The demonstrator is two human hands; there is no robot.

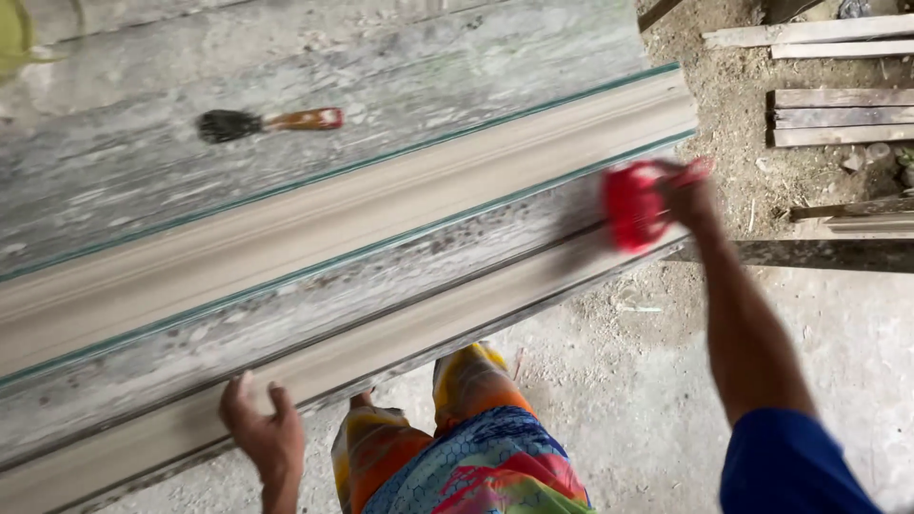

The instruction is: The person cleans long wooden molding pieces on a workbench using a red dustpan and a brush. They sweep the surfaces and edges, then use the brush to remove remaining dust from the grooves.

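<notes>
Head view: my right hand (687,195) has its fingers clenched around a blurred red pad (633,205), pressed on the near wooden moulding (381,357). My left hand (262,428) rests released on that moulding's edge. Beyond lies a paintbrush (267,122) on the table (143,181).

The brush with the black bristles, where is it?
In the head view the brush lies alone on the grey bench, at the upper left, beyond the long pale moulding strip and far from both hands.
</notes>
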